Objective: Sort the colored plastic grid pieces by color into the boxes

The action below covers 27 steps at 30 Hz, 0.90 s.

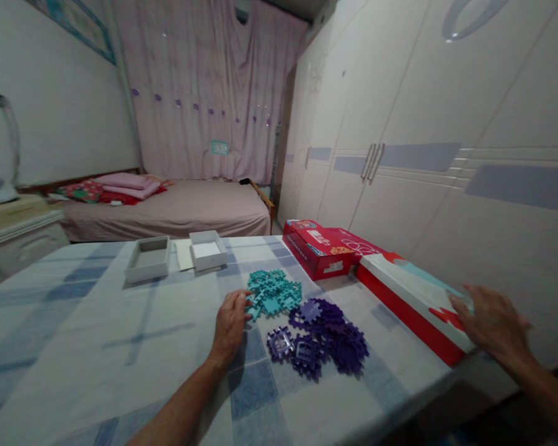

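Note:
My left hand (pixel 231 322) rests on the table with its fingers against the left edge of a heap of teal interlocking plastic pieces (pixel 274 291). Just nearer and to the right lies a heap of dark purple pieces (pixel 328 337) of the same toothed kind, some with cut-out centres. Over at the right, my right hand (pixel 490 319) is stretched out at the near end of a long red and white box (pixel 413 297). Its fingers are apart and reach over the box top; whether they press on it I cannot tell.
A red printed box (pixel 318 248) stands behind the heaps. Two shallow open boxes, one grey (pixel 149 260) and one white (pixel 208 251), sit at the far side of the checked tablecloth (pixel 88 347). Beyond are a bed (pixel 204 204) and a wardrobe (pixel 400 111).

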Each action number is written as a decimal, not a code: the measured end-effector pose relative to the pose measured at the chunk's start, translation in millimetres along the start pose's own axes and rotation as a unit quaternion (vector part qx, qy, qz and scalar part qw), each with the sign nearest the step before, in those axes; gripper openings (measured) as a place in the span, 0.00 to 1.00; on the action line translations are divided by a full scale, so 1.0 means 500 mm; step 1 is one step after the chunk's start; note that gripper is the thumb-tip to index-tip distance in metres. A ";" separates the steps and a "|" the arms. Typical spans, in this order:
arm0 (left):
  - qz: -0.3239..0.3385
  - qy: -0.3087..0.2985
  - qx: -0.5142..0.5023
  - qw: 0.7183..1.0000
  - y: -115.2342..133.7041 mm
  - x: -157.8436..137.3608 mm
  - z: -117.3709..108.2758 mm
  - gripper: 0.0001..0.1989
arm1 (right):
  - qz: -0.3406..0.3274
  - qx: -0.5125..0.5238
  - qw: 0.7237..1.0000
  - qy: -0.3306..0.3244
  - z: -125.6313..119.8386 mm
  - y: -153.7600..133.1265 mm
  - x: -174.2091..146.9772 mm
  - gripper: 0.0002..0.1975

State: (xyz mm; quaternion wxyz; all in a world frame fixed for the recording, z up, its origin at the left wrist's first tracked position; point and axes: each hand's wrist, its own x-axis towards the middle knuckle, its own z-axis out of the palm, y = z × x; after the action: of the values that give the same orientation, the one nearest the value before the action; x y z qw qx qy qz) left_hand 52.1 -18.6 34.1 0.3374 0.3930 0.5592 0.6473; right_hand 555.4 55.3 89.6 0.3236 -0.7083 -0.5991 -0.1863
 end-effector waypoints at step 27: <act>-0.016 0.089 -0.083 0.992 -0.032 0.023 -0.002 0.26 | -0.374 0.218 0.842 -0.322 0.264 -1.045 -0.139 0.19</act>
State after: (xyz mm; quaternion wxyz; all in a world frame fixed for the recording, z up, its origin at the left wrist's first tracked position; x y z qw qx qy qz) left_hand 45.6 -6.5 19.9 0.3277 0.2953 0.5375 0.7186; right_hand 17.8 132.7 71.9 0.1644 -0.3623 -0.9139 0.0802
